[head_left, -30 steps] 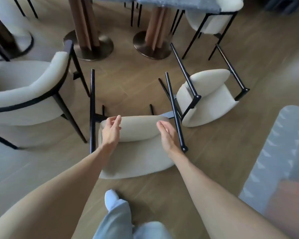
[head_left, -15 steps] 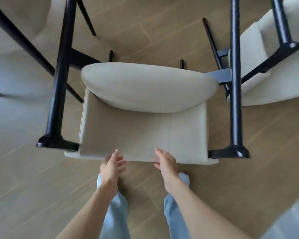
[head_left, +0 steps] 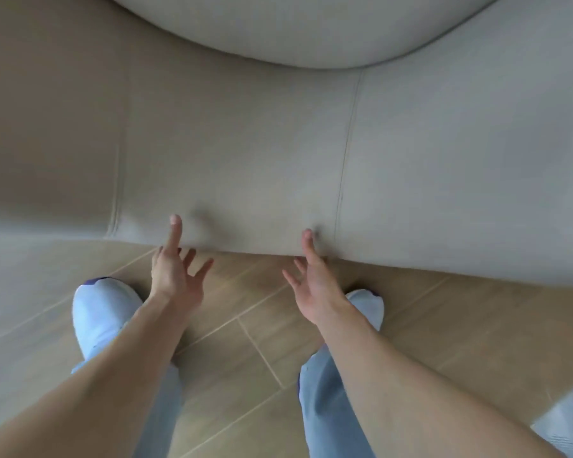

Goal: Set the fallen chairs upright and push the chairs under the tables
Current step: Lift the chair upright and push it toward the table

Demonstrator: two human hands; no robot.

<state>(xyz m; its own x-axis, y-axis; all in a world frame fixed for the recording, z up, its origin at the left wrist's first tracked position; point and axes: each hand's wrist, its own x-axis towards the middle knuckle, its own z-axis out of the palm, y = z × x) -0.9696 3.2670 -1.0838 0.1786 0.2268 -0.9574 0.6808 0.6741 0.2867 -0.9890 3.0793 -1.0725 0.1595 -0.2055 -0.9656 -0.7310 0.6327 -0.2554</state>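
A fallen chair fills the upper part of the view, lying on its side directly ahead of both hands — a broad beige upholstered panel crossed by two stitched seams, with a paler rounded cushion bulging beyond it at the far side. Its lower edge runs across the view just past the fingertips and meets the wooden plank floor, which spreads beneath and behind the hands. Under the forearms stand the person's legs in light blue trousers, each ending in a pale shoe: the left shoe sits just outside the left wrist, and the right shoe shows partly behind the right wrist. At the near right corner, well away from the right hand, lies a pale grey mat. The left hand is released, its fingers spread and straight, the uppermost finger laid against the chair's panel near the edge while the others reach toward the underside. The right hand is likewise relaxed and grasping nothing — one fingertip touches the panel just beside the right-hand seam, the remaining fingers fanned out below the edge.
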